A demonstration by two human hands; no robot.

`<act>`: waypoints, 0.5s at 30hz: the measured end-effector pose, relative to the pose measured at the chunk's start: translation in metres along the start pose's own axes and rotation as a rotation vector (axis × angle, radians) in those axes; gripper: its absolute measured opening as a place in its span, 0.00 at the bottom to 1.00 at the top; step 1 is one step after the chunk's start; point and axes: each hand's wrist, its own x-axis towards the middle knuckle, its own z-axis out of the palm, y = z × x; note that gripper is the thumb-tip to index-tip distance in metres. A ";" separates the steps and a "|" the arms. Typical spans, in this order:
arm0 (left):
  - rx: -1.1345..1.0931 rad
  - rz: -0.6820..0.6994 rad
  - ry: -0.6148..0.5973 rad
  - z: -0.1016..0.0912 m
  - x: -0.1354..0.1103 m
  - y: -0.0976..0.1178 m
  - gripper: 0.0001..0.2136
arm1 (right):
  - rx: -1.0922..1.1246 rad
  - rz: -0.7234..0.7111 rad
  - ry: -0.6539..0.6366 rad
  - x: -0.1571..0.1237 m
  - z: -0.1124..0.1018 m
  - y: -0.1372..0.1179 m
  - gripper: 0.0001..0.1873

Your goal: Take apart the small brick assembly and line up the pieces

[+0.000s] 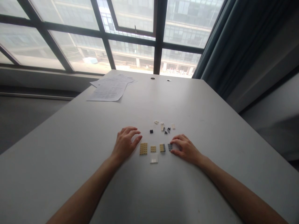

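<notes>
Grey table point(210, 118) w/ tan, black & white toy bricks point(143, 148) mid, paper sheets point(109, 88) at far-left corner

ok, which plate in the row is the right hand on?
The dark grey plate at the row's right end; the right hand touches it. The tan plates lie further left.
</notes>
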 end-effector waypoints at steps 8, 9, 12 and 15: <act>0.001 0.000 -0.002 0.002 -0.001 -0.002 0.12 | 0.003 -0.002 0.012 0.001 0.000 0.000 0.17; 0.001 -0.001 -0.001 0.003 -0.001 -0.002 0.12 | 0.005 -0.001 0.022 0.001 -0.001 0.000 0.17; 0.001 0.000 -0.005 0.003 -0.002 -0.002 0.12 | 0.000 -0.009 0.050 0.007 -0.002 0.002 0.16; -0.001 -0.003 -0.014 0.002 -0.002 0.001 0.12 | -0.014 -0.015 0.081 0.016 -0.005 0.005 0.15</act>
